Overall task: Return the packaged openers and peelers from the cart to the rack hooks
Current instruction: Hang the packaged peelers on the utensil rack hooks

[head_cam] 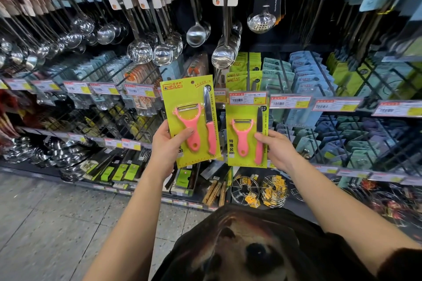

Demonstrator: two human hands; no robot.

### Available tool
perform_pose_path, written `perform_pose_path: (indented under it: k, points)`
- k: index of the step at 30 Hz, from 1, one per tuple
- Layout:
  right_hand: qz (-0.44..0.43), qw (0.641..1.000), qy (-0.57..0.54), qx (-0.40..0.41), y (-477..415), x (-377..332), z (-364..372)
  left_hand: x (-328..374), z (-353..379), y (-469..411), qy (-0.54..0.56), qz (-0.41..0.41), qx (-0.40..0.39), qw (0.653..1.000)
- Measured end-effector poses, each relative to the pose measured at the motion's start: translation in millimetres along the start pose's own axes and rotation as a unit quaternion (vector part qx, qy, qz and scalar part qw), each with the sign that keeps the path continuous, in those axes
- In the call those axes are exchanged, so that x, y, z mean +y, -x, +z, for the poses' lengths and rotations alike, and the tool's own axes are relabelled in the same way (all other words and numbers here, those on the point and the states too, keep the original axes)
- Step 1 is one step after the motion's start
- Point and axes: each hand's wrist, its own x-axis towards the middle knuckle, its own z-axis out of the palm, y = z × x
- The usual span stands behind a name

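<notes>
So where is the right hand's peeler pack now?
Head view: the peeler pack is right of centre, top behind a price tag, beside the matching pack in the left hand.

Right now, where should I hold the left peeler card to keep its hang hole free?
Pinch the left peeler card at its flat lower left edge, coming from the left, as the left hand does; its hang hole sits at the top.

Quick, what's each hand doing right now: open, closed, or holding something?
Left hand: grips the left peeler-and-knife pack by its lower edge.
Right hand: grips the right peeler-and-knife pack by its side.
</notes>
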Motion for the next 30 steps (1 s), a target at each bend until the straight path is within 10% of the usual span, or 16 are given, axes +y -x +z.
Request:
perform_pose_path:
  k: [30]
  points:
    - [-0.02,1.0,-0.006,0.003,-25.0,1.5,9.3,5.6,0.1,-0.7,-0.011,-0.019,0.0,1.0]
